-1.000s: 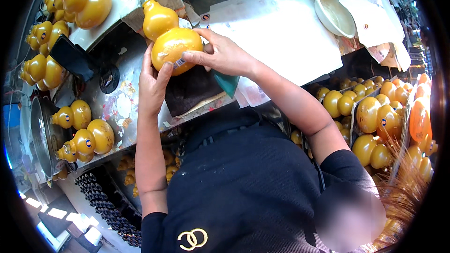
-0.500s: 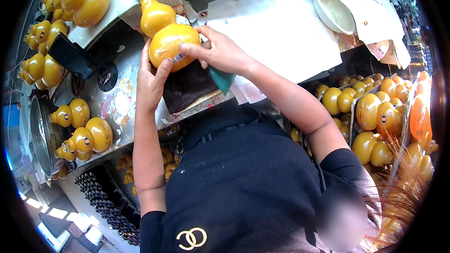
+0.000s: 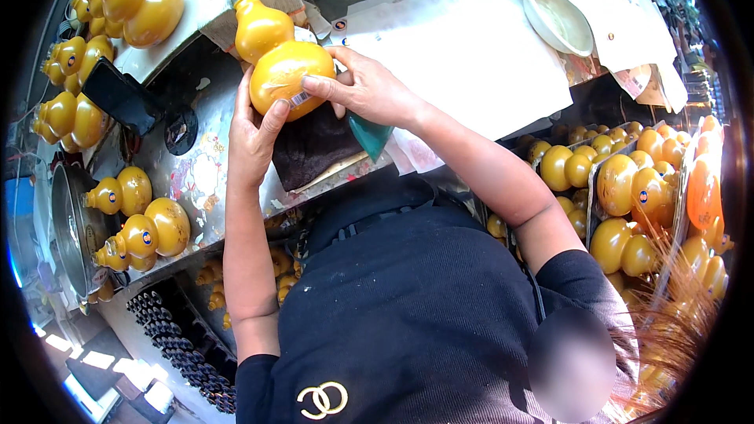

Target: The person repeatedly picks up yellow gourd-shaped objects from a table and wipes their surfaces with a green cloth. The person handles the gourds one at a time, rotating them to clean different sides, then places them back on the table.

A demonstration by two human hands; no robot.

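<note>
A glossy yellow gourd-shaped bottle (image 3: 283, 71) lies tilted between my hands, its narrow clear neck pointing away to the upper left. My left hand (image 3: 255, 129) grips the lower left of its round base, thumb toward me. On the other side my right hand (image 3: 365, 86) holds the base, its thumb pressed near a small barcode label (image 3: 300, 99). Under the bottle's base lies a dark cloth pad (image 3: 314, 149). A green cloth or sheet corner (image 3: 369, 135) hangs below my right wrist. The bottle's upper part rests near a cloth-wrapped block (image 3: 263, 0).
Several yellow gourd bottles stand at the left, such as one bottle (image 3: 166, 226) by a round metal pan (image 3: 75, 228). White paper sheets (image 3: 463, 55) cover the bench at right, with a white bowl (image 3: 558, 16). Crates of gourd bottles (image 3: 628, 188) sit at my right. A black phone-like holder (image 3: 122, 94) stands left.
Almost nothing differs. Both hands keep their hold on the gourd bottle, and the view has shifted very slightly.
</note>
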